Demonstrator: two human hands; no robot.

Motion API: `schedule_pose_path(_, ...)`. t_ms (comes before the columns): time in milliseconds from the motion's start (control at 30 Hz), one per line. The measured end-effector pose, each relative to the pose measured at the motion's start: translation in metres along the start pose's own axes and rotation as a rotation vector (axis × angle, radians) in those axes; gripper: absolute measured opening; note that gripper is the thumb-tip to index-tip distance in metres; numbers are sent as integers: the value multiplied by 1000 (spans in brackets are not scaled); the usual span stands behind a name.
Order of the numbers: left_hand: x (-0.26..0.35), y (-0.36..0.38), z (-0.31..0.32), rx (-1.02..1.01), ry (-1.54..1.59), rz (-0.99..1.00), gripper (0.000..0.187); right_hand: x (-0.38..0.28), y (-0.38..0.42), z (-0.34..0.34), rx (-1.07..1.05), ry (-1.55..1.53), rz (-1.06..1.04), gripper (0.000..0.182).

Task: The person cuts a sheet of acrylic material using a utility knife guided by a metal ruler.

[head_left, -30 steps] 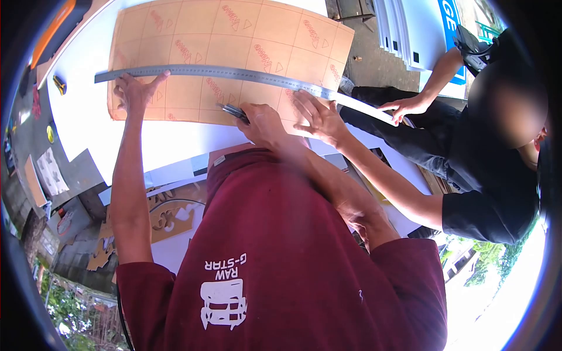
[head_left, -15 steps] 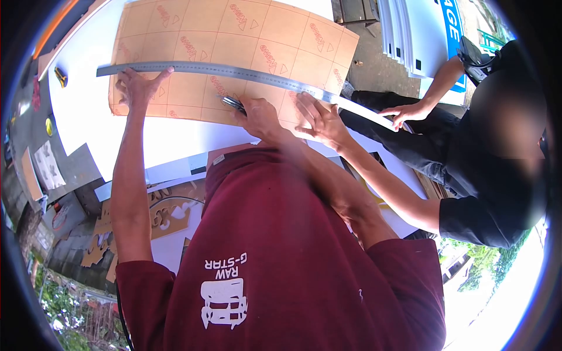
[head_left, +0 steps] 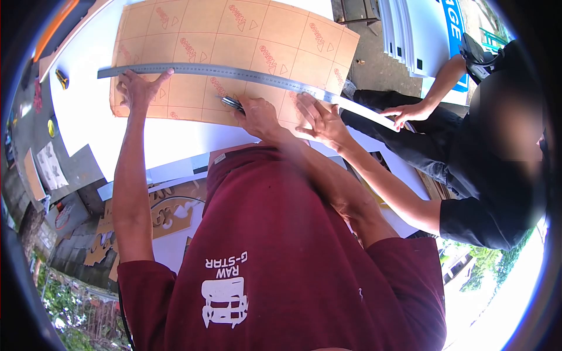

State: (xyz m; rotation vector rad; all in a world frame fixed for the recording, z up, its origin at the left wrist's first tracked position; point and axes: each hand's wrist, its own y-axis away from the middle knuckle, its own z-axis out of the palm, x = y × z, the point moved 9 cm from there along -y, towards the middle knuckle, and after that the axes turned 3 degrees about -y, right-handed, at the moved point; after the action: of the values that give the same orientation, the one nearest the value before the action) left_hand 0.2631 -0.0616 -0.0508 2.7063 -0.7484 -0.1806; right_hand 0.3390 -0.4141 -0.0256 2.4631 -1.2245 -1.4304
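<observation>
A long metal ruler [head_left: 234, 72] lies across a brown, red-printed sheet [head_left: 187, 41]. My left hand [head_left: 139, 90] has its fingers spread, thumb and fingertips touching the ruler's lower edge near its left end. Below the ruler's middle, my right hand [head_left: 257, 117] is closed round a cutter [head_left: 232, 104], its tip pointing up and left over the sheet. Just right of it, a co-worker's hand [head_left: 322, 120] presses near the ruler. The co-worker's other hand [head_left: 407, 114] touches the ruler's right end.
Under the sheet is a white board [head_left: 76, 111]. A yellow and black tool [head_left: 61, 78] lies on it at the left. A co-worker in black [head_left: 474, 169] is at the right. White panels [head_left: 407, 41] stand at the upper right, and cut-out scraps [head_left: 172, 216] lie below the board.
</observation>
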Motion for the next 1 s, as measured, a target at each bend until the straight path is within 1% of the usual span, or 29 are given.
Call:
schedule_pose_path(100,3,3,-5,-31,4,-8,153,-2,-2,1,-11,47,0,28)
schedule_pose_path(167,7,7,-11,-60,35,-10,154,-4,-1,-4,-11,22,7,27)
schedule_pose_path(233,4,6,-9,8,73,3,156,-9,-4,-5,-12,-43,-15,27)
schedule_pose_path(267,5,6,-9,47,98,32,158,-10,-8,-5,-11,-97,-39,26)
schedule_pose_path(300,5,8,-11,25,80,7,160,-13,-11,-4,-15,-151,-63,26)
schedule_pose_path(400,6,8,-8,-21,98,-27,168,-43,-34,-16,-37,-155,-195,24)
schedule_pose_path(433,7,9,-7,-63,87,-39,169,-49,-44,-19,-51,-141,-251,24)
schedule_pose_path(467,9,11,-10,-65,91,-34,169,-59,-56,-22,-60,-121,-303,23)
schedule_pose_path(567,10,15,-15,-41,146,-35,168,-85,-96,-25,-82,82,-287,24)
schedule_pose_path(600,10,15,-15,-28,172,-36,167,-94,-111,-23,-126,93,-279,25)
schedule_pose_path(700,13,20,-23,-83,195,-29,167,-124,-151,-8,-269,295,-257,26)
schedule_pose_path(800,9,15,-15,-72,196,-54,165,-155,-180,10,-231,361,-401,27)
schedule_pose_path(900,9,19,-19,-28,219,-52,162,-179,-200,30,-305,388,-354,31)
schedule_pose_path(1000,11,22,-23,-45,193,-32,160,-192,-220,50,-306,428,-394,31)
